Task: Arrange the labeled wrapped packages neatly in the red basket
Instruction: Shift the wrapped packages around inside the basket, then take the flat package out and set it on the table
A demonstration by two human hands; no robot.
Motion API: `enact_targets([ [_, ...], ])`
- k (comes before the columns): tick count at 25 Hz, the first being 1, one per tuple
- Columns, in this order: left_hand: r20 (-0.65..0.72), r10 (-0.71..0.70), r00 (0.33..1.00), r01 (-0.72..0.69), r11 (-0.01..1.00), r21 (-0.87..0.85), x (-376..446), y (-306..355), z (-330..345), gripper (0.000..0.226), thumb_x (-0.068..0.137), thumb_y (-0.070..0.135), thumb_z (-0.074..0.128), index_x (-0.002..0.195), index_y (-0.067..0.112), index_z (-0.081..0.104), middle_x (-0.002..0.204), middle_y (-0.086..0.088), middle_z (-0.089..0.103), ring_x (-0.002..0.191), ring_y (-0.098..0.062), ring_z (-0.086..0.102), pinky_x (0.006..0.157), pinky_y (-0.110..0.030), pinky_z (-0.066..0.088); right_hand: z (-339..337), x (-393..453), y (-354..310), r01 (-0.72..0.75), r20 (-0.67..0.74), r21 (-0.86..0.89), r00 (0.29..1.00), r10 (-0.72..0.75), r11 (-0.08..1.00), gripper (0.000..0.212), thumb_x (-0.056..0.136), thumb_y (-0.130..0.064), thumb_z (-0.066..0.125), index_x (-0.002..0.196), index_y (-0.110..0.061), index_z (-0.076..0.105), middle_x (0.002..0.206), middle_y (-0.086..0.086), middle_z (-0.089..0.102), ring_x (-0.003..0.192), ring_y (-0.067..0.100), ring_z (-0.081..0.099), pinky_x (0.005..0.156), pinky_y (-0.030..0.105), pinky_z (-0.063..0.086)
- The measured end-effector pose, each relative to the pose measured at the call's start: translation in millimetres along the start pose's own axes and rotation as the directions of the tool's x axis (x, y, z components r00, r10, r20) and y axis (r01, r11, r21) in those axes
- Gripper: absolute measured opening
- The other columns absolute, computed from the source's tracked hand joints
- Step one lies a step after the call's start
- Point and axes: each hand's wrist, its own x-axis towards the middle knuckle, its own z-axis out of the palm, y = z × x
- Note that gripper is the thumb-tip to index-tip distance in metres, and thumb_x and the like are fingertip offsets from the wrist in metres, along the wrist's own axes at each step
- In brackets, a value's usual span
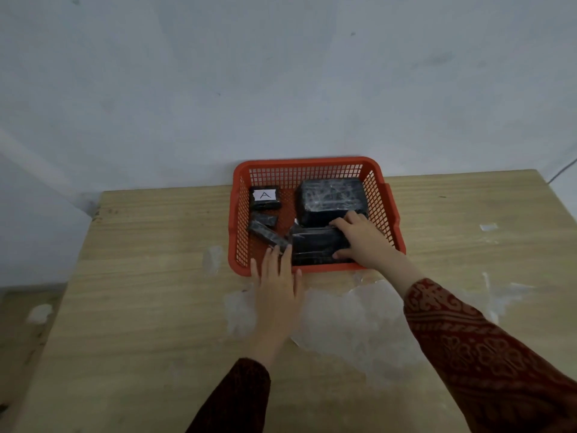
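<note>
A red basket (309,165) stands at the table's far edge against the wall. Inside lie several black wrapped packages: a small one with a white "A" label (264,197) at the back left, a big block (331,198) at the back right, two slim ones (267,234) at the left, and a flat one (315,245) at the front. My right hand (362,242) grips the flat package's right end, fingers over its far edge and thumb on its near side. My left hand (276,282) rests flat, fingers apart, over the basket's front rim.
The basket sits on a pale wooden table (156,276) with whitish worn patches (343,323) near me. A grey-blue wall (281,89) rises right behind the basket. The table's left edge drops off to the floor.
</note>
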Motion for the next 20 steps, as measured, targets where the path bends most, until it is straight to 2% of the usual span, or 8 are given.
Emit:
enact_targets([
  [2, 0.003, -0.029, 1.000, 0.029, 0.999, 0.026, -4.8, 0.9, 4.2, 0.043, 0.098, 0.025, 0.045, 0.137, 0.008, 0.048, 0.140, -0.013, 0.053, 0.137, -0.028, 0.040, 0.118, -0.045, 0.003, -5.9, -6.5, -1.3, 0.025, -0.062, 0.003, 0.998, -0.024, 1.000, 0.062, 0.073, -0.038, 0.076, 0.124, -0.018, 0.047, 0.119, 0.009, 0.047, 0.112, 0.027, 0.049, 0.087, 0.039, 0.048],
  [6, -0.048, 0.006, 0.999, -0.002, 0.996, 0.087, -7.1, 3.3, 5.6, 0.047, 0.095, 0.034, 0.032, 0.118, 0.007, 0.062, 0.120, -0.012, 0.064, 0.121, -0.031, 0.053, 0.115, -0.054, 0.021, -21.6, -31.3, 7.2, 0.053, -0.332, 0.029, 0.942, -0.040, 0.998, 0.047, 0.079, -0.039, 0.070, 0.111, -0.012, 0.048, 0.113, 0.008, 0.058, 0.101, 0.027, 0.058, 0.076, 0.035, 0.045],
  [8, -0.078, 0.016, 0.997, -0.006, 0.993, 0.120, -8.4, 4.6, 8.9, 0.046, 0.094, 0.033, 0.031, 0.113, 0.006, 0.063, 0.115, -0.013, 0.065, 0.117, -0.033, 0.055, 0.112, -0.055, 0.026, -32.3, -46.4, 22.2, 0.073, -0.472, 0.255, 0.880, 0.058, 0.964, 0.042, 0.081, -0.040, 0.067, 0.108, -0.013, 0.049, 0.105, 0.006, 0.062, 0.091, 0.024, 0.059, 0.071, 0.033, 0.045],
  [10, -0.109, 0.011, 0.994, 0.005, 0.989, 0.146, -9.3, 4.9, 14.7, 0.043, 0.094, 0.031, 0.032, 0.110, 0.006, 0.063, 0.112, -0.013, 0.065, 0.114, -0.033, 0.055, 0.112, -0.054, 0.025, -38.4, -63.2, 43.2, 0.081, -0.497, 0.565, 0.828, 0.260, 0.821, 0.036, 0.083, -0.041, 0.065, 0.105, -0.019, 0.047, 0.097, -0.005, 0.060, 0.083, 0.014, 0.058, 0.064, 0.023, 0.046],
  [13, -0.159, 0.004, 0.987, 0.022, 0.986, 0.163, -9.8, 5.8, 23.3, 0.040, 0.094, 0.029, 0.034, 0.108, 0.004, 0.062, 0.110, -0.015, 0.063, 0.111, -0.035, 0.053, 0.112, -0.053, 0.023, -26.4, -88.1, 87.7, 0.008, -0.280, 0.918, 0.722, 0.633, 0.397, 0.031, 0.086, -0.041, 0.062, 0.105, -0.021, 0.047, 0.093, -0.010, 0.060, 0.086, 0.009, 0.063, 0.055, 0.012, 0.047],
  [15, -0.183, 0.010, 0.983, 0.023, 0.984, 0.177, -10.1, 4.4, 27.2, 0.039, 0.095, 0.028, 0.033, 0.108, 0.004, 0.061, 0.110, -0.016, 0.062, 0.111, -0.036, 0.052, 0.112, -0.053, 0.021, -6.2, -102.9, 119.2, -0.152, 0.027, 0.982, 0.698, 0.715, 0.111, 0.040, 0.087, -0.043, 0.061, 0.112, -0.014, 0.050, 0.104, 0.003, 0.065, 0.089, 0.020, 0.066, 0.063, 0.026, 0.054],
  [17, -0.194, 0.016, 0.981, 0.021, 0.982, 0.190, -10.1, 2.2, 29.0, 0.038, 0.095, 0.029, 0.033, 0.108, 0.005, 0.060, 0.110, -0.016, 0.062, 0.110, -0.036, 0.052, 0.112, -0.053, 0.020, 19.2, -116.3, 139.0, -0.363, 0.203, 0.928, 0.687, 0.698, 0.087, 0.047, 0.087, -0.043, 0.061, 0.116, -0.007, 0.051, 0.112, 0.014, 0.065, 0.090, 0.026, 0.065, 0.072, 0.038, 0.056],
  [20, -0.204, 0.023, 0.979, 0.017, 0.981, 0.192, -10.0, 1.6, 30.1, 0.038, 0.095, 0.029, 0.033, 0.108, 0.005, 0.060, 0.110, -0.016, 0.062, 0.109, -0.036, 0.052, 0.112, -0.053, 0.021, 48.8, -130.3, 142.2, -0.486, 0.230, 0.839, 0.724, 0.651, 0.244, 0.045, 0.089, -0.040, 0.060, 0.115, -0.005, 0.050, 0.111, 0.017, 0.064, 0.084, 0.025, 0.061, 0.067, 0.036, 0.051],
])
